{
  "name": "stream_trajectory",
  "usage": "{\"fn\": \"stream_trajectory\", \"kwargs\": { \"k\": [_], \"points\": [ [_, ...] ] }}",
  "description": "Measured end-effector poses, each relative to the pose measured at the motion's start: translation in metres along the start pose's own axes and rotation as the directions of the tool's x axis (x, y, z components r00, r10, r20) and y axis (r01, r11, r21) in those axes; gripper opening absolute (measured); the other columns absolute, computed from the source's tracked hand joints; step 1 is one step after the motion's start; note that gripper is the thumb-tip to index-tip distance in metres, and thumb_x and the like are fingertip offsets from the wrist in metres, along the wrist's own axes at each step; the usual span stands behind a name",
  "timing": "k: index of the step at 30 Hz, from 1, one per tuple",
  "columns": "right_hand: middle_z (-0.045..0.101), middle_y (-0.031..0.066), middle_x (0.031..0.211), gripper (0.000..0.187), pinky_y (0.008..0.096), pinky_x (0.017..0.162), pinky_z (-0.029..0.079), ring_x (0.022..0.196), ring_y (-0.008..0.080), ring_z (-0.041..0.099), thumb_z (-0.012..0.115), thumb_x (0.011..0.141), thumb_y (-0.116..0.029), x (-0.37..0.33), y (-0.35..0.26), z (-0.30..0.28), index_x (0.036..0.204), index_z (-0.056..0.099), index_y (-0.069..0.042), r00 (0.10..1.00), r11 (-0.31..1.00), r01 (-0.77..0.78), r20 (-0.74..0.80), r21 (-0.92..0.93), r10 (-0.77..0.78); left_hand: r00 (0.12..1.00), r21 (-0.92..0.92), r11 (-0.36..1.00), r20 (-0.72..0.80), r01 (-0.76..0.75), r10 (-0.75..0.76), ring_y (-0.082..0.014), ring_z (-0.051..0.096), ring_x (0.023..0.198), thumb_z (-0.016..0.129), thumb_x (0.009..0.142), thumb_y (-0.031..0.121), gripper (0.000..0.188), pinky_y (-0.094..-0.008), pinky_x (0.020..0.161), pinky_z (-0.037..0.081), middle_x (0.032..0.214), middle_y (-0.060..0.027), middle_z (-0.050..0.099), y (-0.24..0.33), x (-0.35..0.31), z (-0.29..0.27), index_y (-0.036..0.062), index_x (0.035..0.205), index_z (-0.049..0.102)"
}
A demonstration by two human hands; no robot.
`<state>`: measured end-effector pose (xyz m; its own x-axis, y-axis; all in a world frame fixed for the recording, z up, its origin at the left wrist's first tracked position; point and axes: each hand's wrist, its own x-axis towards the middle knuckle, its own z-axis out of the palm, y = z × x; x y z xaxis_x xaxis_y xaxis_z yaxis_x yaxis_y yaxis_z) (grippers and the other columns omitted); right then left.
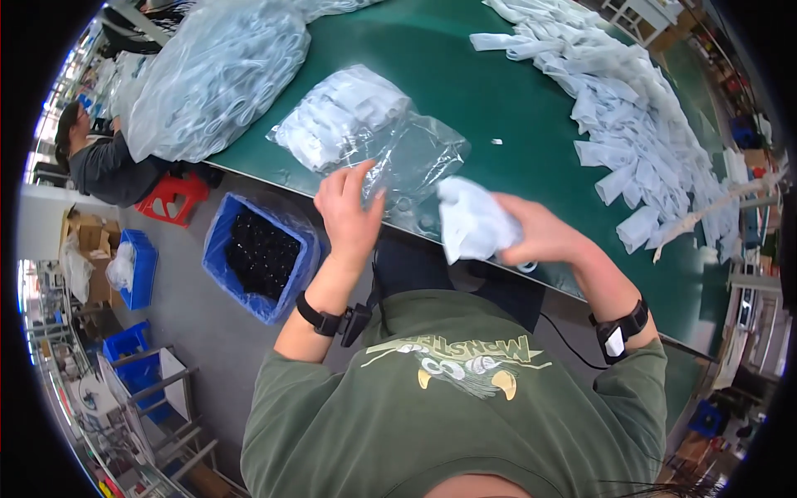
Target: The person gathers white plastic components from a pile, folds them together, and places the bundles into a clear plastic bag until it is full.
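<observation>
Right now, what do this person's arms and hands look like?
Left hand and right hand are ungloved. Sleeves are short, green. The left forearm band is black with a black box; the right forearm band, black with a white patch. A thin black cable leads toward it.

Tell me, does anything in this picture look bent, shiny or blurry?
In the head view, the edge of the green table bows and the picture's corners go black; also in the head view, bright glints streak the clear plastic bag; again in the head view, the white bundle in the right hand looks slightly smeared, perhaps from motion.
</observation>
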<state>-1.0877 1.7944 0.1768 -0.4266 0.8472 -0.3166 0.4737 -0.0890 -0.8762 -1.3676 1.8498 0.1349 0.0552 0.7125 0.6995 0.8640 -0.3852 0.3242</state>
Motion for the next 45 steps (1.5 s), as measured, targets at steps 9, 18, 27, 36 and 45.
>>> {"fn": "stream_trajectory", "kwargs": {
  "k": [9,18,27,36,45],
  "points": [
    [0.058,0.0257,0.119,0.084,0.0455,0.093,0.047,0.11,0.0412,0.057,0.074,0.06,-0.026,0.164,-0.028,0.065,0.135,0.046,0.001,0.95,0.95,0.161,-0.221,-0.269,-0.223,0.904,-0.496,0.762,0.312,0.417,-0.292,-0.0149,0.051,0.055,0.071,0.081,0.007,0.013,-0.0261,0.053,0.041,0.066,-0.0059,0.056,-0.005,0.021,-0.018,0.0061,0.094,0.07],
    [0.057,0.0292,0.122,0.09,0.0438,0.093,0.049,0.107,0.0408,0.06,0.074,0.066,-0.035,0.263,-0.076,0.106,0.143,0.04,-0.001,0.885,0.809,0.082,-0.331,-0.581,-0.328,0.935,-0.576,0.737,0.245,0.353,-0.256,-0.0236,0.061,0.058,0.068,0.083,0.007,0.011,-0.0317,0.055,0.048,0.075,-0.0122,0.064,-0.01,0.018,-0.023,0.0051,0.094,0.069],
    [0.044,0.0322,0.139,0.096,0.0454,0.106,0.041,0.129,0.0454,0.044,0.078,0.063,-0.031,0.311,-0.098,0.138,0.143,0.038,0.003,0.882,0.822,-0.151,-0.45,-0.549,-0.139,0.887,-0.739,0.492,0.393,0.461,-0.242,-0.0037,0.048,0.058,0.067,0.087,0.001,0.009,-0.021,0.053,0.041,0.066,-0.0003,0.057,-0.024,0.005,-0.025,-0.0011,0.095,0.069],
    [0.013,0.0292,0.156,0.096,0.0515,0.116,0.023,0.143,0.0457,0.019,0.082,0.068,-0.028,0.309,-0.044,0.157,0.148,0.034,-0.001,0.635,0.641,0.364,-0.323,-0.676,-0.702,0.874,-0.768,0.424,0.459,0.48,-0.158,-0.0016,0.047,0.058,0.067,0.088,0.0,0.007,-0.0203,0.053,0.039,0.065,0.0016,0.057,-0.036,0.003,-0.02,0.0,0.094,0.069],
    [0.024,0.0273,0.153,0.072,0.0507,0.116,0.024,0.14,0.0456,0.026,0.084,0.065,-0.024,0.297,-0.034,0.095,0.132,0.059,-0.016,0.635,0.487,0.643,0.056,-0.591,-0.771,0.821,-0.762,0.308,0.546,0.569,-0.166,-0.0013,0.048,0.058,0.068,0.088,0.0,0.007,-0.0198,0.053,0.04,0.067,0.001,0.06,-0.045,-0.006,-0.021,-0.0006,0.094,0.069]
  ]
}}
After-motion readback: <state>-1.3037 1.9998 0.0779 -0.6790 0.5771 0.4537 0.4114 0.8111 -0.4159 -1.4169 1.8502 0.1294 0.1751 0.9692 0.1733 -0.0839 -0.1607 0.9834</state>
